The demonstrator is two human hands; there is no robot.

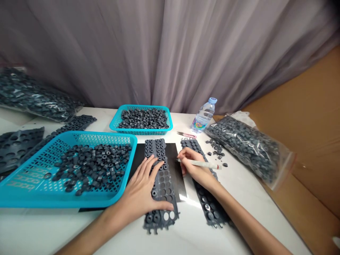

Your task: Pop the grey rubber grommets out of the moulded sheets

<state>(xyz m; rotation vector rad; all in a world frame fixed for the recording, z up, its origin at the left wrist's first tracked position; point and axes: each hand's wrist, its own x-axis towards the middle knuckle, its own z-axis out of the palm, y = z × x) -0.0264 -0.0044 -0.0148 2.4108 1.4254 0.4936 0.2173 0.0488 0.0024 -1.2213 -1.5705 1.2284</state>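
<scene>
My left hand (142, 187) lies with its fingers spread on a dark grey moulded rubber sheet (165, 184). Rows of small ring-shaped pieces fill part of this sheet; other spots are open round holes. In my right hand (195, 166) is a white pen-like tool (207, 164), gripped like a pen. Its thin tip points left, beside the sheet and over a black mat (174, 152); the exact kind of tool cannot be made out. A second moulded rubber sheet (208, 203) lies under my right hand and forearm, partly hidden.
A large blue basket (79, 203) of loose grey rings stands left, a smaller blue basket (140, 131) behind. Pink-handled snips (189, 135), a water bottle (204, 115), scattered scraps (216, 148) and a bag of pieces (244, 145) lie right. Another full bag (34, 95) is far left.
</scene>
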